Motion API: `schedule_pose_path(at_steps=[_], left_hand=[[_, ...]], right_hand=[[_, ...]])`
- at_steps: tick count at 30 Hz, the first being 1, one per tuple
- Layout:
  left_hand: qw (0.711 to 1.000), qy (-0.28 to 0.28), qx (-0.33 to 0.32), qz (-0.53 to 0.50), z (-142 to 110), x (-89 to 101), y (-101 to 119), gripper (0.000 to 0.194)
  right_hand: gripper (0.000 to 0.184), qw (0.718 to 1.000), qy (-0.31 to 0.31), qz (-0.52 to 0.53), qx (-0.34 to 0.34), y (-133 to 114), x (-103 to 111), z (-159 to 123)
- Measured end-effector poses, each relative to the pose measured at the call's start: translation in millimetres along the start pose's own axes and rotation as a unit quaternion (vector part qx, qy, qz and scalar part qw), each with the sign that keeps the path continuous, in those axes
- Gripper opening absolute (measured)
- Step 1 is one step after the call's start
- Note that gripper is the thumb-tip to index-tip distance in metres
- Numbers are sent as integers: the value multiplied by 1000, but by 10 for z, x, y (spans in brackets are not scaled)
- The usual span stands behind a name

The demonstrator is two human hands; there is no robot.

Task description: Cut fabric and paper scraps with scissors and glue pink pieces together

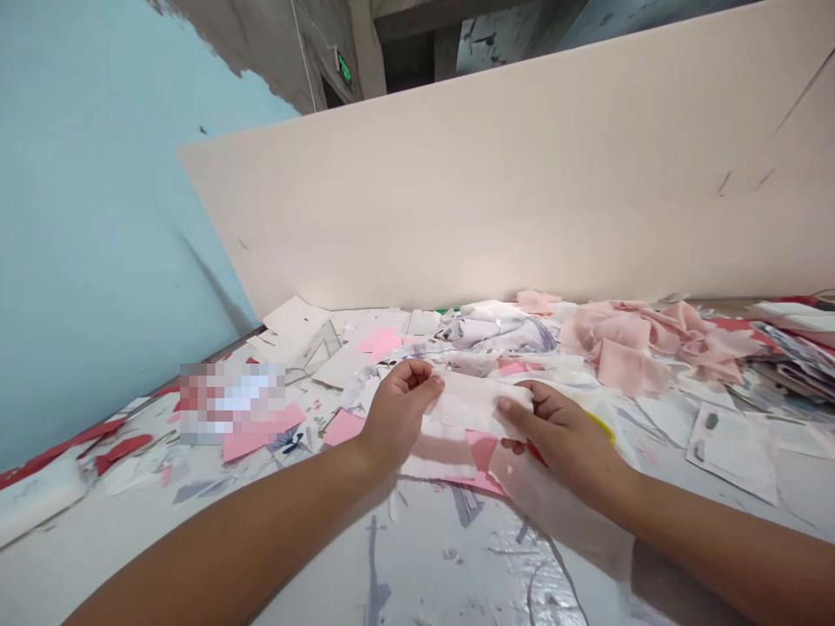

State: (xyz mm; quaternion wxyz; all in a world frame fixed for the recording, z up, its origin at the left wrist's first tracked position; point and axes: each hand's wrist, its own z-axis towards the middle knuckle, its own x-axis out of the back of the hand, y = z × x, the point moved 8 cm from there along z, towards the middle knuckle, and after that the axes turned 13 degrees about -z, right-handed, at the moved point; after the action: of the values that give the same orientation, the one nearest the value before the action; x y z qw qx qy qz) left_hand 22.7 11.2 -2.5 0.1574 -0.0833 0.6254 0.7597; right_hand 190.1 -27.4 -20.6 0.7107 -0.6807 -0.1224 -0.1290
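Between my two hands a small white piece of cloth [473,402] is stretched out above the table. My left hand [401,409] pinches its left corner between thumb and fingers. The right corner is pinched the same way by my right hand [567,439]. Below the cloth lie another white piece [437,465] and a pink piece [483,450]. A yellow curved edge [600,426] shows behind my right hand, and a bit of red shows beneath it; what they belong to is hidden.
Scraps of cloth and paper cover the white table [450,565]. A crumpled pink cloth [652,339] lies at the back right, near a stack of fabric [799,361]. Pink pieces [264,430] lie on the left. A cream partition [489,191] rises behind, beside a blue wall [97,217].
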Motion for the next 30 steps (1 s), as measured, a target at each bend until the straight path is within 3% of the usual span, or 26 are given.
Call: schedule_pose_path(at_steps=[3, 6, 9, 11, 14, 15, 16, 19, 21, 25, 30], left_hand=[[996, -46, 3, 79, 68, -26, 195, 11], [968, -151, 58, 189, 113, -92, 405, 10], [875, -284, 178, 349, 87, -5, 514, 12], [805, -282, 203, 481, 176, 279, 648, 19], [696, -146, 210, 671, 434, 948, 871, 30], [650, -115, 251, 708, 464, 1198, 865, 34], [630, -102, 279, 718, 481, 1397, 831, 37], [608, -85, 326, 719, 477, 1834, 655, 46], [607, -85, 327, 719, 460, 1982, 549, 42], [630, -111, 310, 703, 433, 2025, 442, 20], [635, -89, 310, 701, 432, 2087, 471, 34]], right_hand=[[35, 1000, 7, -15, 2, -43, -16, -13], [36, 1000, -6, -29, 5, -73, -47, -27], [35, 999, -30, -40, 7, -79, -55, -39], [34, 997, -56, -47, 9, -60, -67, -42], [31, 993, -104, -50, 12, -6, -118, -43], [30, 992, -118, -51, 14, 9, -140, -44], [29, 990, -132, -49, 15, 22, -163, -45], [28, 987, -161, -24, 8, 44, -222, -53], [28, 987, -163, 13, -3, 53, -236, -53], [28, 990, -114, 79, -24, 130, -167, -7], [24, 984, -91, 135, -68, 283, -130, 35]])
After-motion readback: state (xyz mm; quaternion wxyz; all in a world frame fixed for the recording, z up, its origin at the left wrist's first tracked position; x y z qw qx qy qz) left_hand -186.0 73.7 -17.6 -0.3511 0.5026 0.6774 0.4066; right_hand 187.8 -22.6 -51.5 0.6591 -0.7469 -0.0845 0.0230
